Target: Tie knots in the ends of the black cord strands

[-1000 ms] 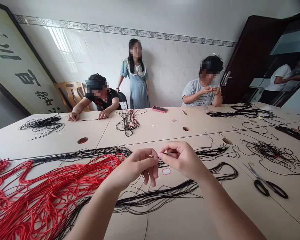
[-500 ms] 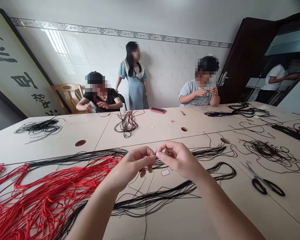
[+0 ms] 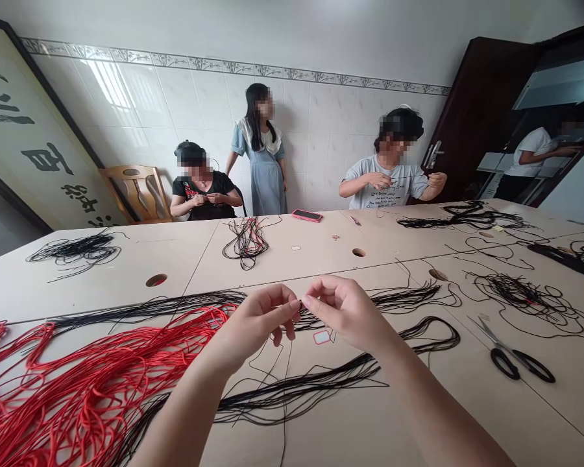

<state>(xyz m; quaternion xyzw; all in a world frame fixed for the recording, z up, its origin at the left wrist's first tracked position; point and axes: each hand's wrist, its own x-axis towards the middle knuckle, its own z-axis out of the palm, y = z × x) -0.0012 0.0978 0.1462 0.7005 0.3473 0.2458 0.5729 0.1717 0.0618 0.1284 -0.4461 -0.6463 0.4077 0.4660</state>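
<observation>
Both my hands are raised over the beige table [image 3: 350,428] and meet fingertip to fingertip. My left hand [image 3: 257,321] pinches a thin black cord [image 3: 285,389] that hangs down from it toward the table. My right hand [image 3: 345,308] is closed in a pinch against the same cord end. Just below the hands lies a small red-edged white tag [image 3: 322,336]. A bundle of black cords [image 3: 316,383] stretches under my forearms, and a big heap of red cords [image 3: 92,383] lies to my left.
Black-handled scissors [image 3: 513,360] lie at the right. More black cord tangles [image 3: 520,292] and a mixed bundle [image 3: 247,239] lie farther off, with a pink phone [image 3: 307,215]. Two seated people work with cords across the table; a third stands by the tiled wall.
My hands stay pinched together, barely shifted. The seated person on the left has lifted both hands off the table to the chest. The one on the right has spread both arms apart.
</observation>
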